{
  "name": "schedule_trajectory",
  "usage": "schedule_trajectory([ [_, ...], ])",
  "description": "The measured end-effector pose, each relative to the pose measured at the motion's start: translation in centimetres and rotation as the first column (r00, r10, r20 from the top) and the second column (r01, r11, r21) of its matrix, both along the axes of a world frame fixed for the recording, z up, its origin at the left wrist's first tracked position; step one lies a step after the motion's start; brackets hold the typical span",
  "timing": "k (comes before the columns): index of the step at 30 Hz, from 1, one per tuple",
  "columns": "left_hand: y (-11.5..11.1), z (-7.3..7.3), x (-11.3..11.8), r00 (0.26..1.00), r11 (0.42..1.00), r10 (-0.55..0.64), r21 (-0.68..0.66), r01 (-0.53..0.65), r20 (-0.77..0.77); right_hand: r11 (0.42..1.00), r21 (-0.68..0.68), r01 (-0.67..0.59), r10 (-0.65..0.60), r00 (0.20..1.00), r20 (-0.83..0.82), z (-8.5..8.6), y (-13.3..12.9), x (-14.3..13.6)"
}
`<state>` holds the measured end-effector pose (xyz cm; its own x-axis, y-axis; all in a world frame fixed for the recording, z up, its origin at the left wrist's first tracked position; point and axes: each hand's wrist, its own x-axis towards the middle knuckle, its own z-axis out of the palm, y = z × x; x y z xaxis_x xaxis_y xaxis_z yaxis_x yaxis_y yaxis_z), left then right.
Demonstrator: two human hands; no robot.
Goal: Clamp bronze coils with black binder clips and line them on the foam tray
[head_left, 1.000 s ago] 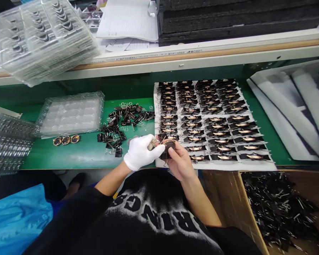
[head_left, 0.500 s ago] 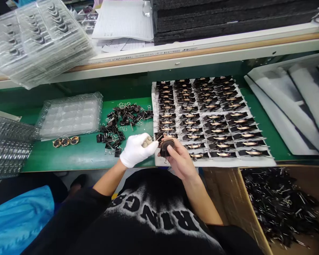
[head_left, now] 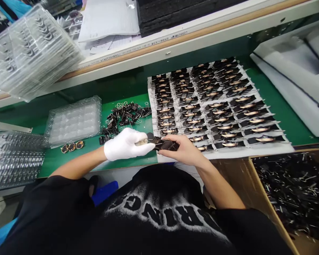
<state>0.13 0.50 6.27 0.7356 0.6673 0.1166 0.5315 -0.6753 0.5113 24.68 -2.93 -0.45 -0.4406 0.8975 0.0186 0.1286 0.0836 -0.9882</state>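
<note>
My left hand (head_left: 127,144), in a white glove with the thumb and fingertip bare, pinches a black binder clip (head_left: 156,142) over the front edge of the green table. My bare right hand (head_left: 187,150) is closed around a round dark part (head_left: 169,145), which touches the clip. Fingers partly hide where the two meet. To the right, a white padded sheet (head_left: 159,157) bears rows of gold-rimmed round pieces, each held by black binder clips. Beyond my left hand lies a pile of loose binder clips (head_left: 126,113).
Three gold-rimmed rings (head_left: 72,146) lie left, before a clear plastic tray (head_left: 74,120). More clear trays (head_left: 16,159) are stacked at far left and on the shelf (head_left: 154,47). A cardboard box (head_left: 271,209) of binder clips stands at lower right. White foam sheets (head_left: 289,71) lean right.
The view has shifted and tilted. My hands have come level with each other, and the clip and the round part are now pressed together, with the right fingers wrapped further over the part.
</note>
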Motion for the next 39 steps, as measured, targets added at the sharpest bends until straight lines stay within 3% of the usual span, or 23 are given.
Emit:
schedule_trajectory([
  [4, 0.6, 1.0, 0.6, 0.996, 0.998, -0.036, 0.055, 0.041, -0.080, 0.995, 0.042, -0.088, 0.085, 0.994, 0.072, 0.1, 0.4, 0.6],
  [9, 0.8, 1.8, 1.2, 0.983, 0.995, -0.095, 0.002, 0.096, -0.155, 0.985, 0.103, -0.140, 0.137, 0.990, 0.037, 0.1, 0.7, 1.0],
  [18, 0.5, 0.9, 1.2, 0.986, 1.000, -0.028, -0.003, 0.028, -0.165, 0.963, 0.182, -0.201, 0.184, 0.977, 0.105, 0.1, 1.3, 1.1],
  [21, 0.5, 0.6, 1.0, 0.976, 0.997, 0.009, -0.072, -0.025, -0.219, 0.947, 0.292, -0.135, 0.083, 0.979, 0.185, -0.1, 1.0, 1.1],
  [23, 0.4, 0.2, 1.0, 0.979, 0.966, 0.081, -0.229, -0.124, -0.187, 0.867, 0.498, -0.026, -0.109, 0.965, 0.240, -0.4, 0.5, 1.0],
  [24, 0.2, -0.1, 1.1, 0.982, 0.921, 0.132, -0.348, -0.173, -0.138, 0.784, 0.620, 0.018, -0.223, 0.941, 0.255, -0.6, 0.3, 0.8],
  [27, -0.4, -1.4, 2.0, 0.966, 0.683, 0.256, -0.702, -0.201, -0.028, 0.492, 0.871, 0.003, -0.474, 0.840, 0.265, -1.1, -0.3, 0.4],
  [29, -0.8, -2.1, 2.6, 0.959, 0.596, 0.282, -0.783, -0.175, 0.001, 0.407, 0.913, -0.034, -0.561, 0.779, 0.279, -1.4, -0.7, 0.3],
  [31, -0.9, -2.5, 3.0, 0.948, 0.616, 0.315, -0.770, -0.166, 0.047, 0.429, 0.903, 0.014, -0.632, 0.718, 0.290, -1.7, -1.3, 0.7],
  [33, -1.0, -2.8, 3.0, 0.937, 0.659, 0.339, -0.732, -0.173, 0.083, 0.515, 0.849, 0.116, -0.671, 0.670, 0.316, -2.0, -1.9, 1.5],
  [35, -1.3, -3.3, 2.8, 0.937, 0.693, 0.341, -0.694, -0.193, 0.080, 0.604, 0.777, 0.177, -0.645, 0.682, 0.346, -2.4, -2.8, 2.5],
  [37, -1.8, -4.1, 2.5, 0.941, 0.761, 0.334, -0.604, -0.236, 0.052, 0.654, 0.731, 0.194, -0.609, 0.709, 0.357, -2.9, -3.9, 3.4],
  [39, -2.5, -5.3, 2.4, 0.943, 0.853, 0.332, -0.433, -0.291, 0.020, 0.653, 0.722, 0.229, -0.624, 0.703, 0.341, -3.4, -5.0, 3.9],
])
